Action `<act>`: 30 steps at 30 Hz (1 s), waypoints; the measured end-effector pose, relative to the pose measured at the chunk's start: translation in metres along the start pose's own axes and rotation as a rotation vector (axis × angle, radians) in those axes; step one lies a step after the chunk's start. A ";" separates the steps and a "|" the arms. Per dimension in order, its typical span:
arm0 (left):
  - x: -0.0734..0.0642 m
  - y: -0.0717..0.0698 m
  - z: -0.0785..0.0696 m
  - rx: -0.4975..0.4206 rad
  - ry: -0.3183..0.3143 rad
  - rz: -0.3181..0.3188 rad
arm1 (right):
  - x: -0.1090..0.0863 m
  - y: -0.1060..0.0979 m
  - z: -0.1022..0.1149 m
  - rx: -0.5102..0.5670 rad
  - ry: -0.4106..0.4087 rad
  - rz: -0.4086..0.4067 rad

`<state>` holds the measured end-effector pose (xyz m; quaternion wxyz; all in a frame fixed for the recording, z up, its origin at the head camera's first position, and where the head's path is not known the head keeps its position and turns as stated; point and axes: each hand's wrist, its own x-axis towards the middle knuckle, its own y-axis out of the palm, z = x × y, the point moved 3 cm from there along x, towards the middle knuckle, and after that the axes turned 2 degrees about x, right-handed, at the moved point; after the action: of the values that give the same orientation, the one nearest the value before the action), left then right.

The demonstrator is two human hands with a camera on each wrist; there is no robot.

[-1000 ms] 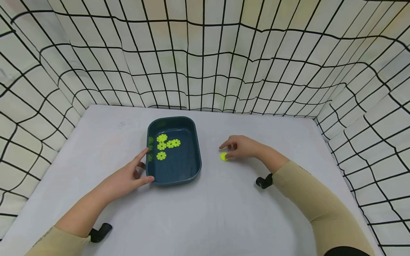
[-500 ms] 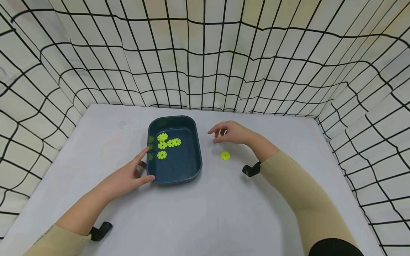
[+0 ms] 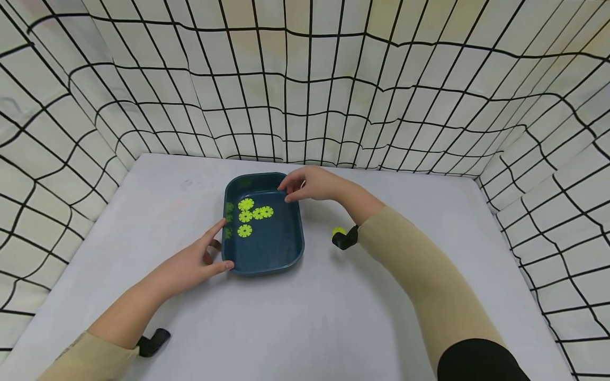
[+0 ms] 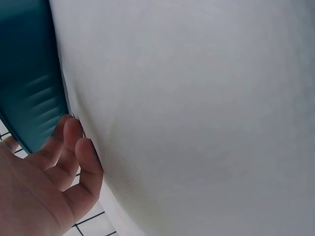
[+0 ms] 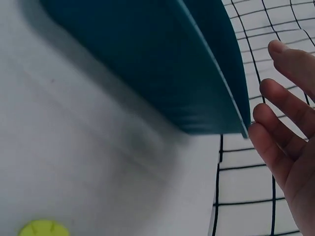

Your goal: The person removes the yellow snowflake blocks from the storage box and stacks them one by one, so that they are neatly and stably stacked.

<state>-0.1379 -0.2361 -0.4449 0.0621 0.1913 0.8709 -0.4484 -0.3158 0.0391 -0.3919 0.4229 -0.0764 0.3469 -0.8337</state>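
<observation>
**Two-handed work at a tray: left hand bracing, right hand over the far right corner**

The dark blue tray stands flat on the white table. Yellow-green notched discs lie in its left half: a pair overlaps toward the middle, and the nearest disc sits slightly apart. A lone disc rests on the table to the right of the tray, partly hidden in the head view by the black wrist mount.

The left hand is spread at the tray's near left corner, index fingertip against the left wall and thumb at the corner; it touches rather than clamps. The right hand hangs over the far right corner, thumb and fingers apart and loosely bent, with nothing visible between them. Whether its fingertips touch the rim cannot be told.

The step appears to be a reach over the tray. For good execution, the left hand should brace lightly, without tipping the wall, while the right clears the rim. Flat discs are probably best lifted by an edge; the overlapping ones may slide or come up together.
</observation>
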 end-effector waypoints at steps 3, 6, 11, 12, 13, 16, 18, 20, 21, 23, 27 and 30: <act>0.001 0.000 0.000 -0.003 -0.003 0.005 | 0.012 0.005 0.009 -0.030 -0.020 0.043; 0.001 0.000 -0.001 -0.007 -0.001 0.008 | 0.024 0.011 0.016 -0.124 -0.027 0.094; 0.002 0.000 0.000 -0.013 -0.003 0.010 | 0.039 0.022 0.025 -0.327 -0.027 0.174; 0.002 0.000 0.000 -0.016 -0.004 0.010 | 0.041 0.024 0.026 -0.352 -0.025 0.182; 0.002 0.000 0.000 -0.016 -0.004 0.009 | 0.043 0.025 0.027 -0.378 -0.020 0.187; 0.002 0.000 0.000 -0.019 -0.005 0.008 | 0.049 0.029 0.028 -0.446 -0.004 0.200; 0.002 0.001 0.000 -0.016 -0.006 0.008 | 0.052 0.031 0.028 -0.486 0.014 0.214; 0.002 0.002 0.000 -0.014 -0.008 0.007 | 0.055 0.033 0.027 -0.526 0.028 0.228; 0.002 0.002 0.000 -0.012 -0.009 0.006 | 0.056 0.035 0.026 -0.542 0.035 0.234; 0.001 0.002 0.001 -0.009 -0.010 0.002 | 0.059 0.038 0.025 -0.561 0.041 0.240; 0.000 0.002 0.003 -0.006 -0.006 -0.006 | 0.064 0.044 0.024 -0.573 0.044 0.245; -0.001 0.001 0.002 -0.006 -0.005 -0.009 | 0.067 0.048 0.023 -0.594 0.053 0.245</act>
<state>-0.1367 -0.2378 -0.4468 0.0625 0.1859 0.8729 -0.4467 -0.3175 -0.0429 -0.4170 0.4701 -0.1325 0.5924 -0.6407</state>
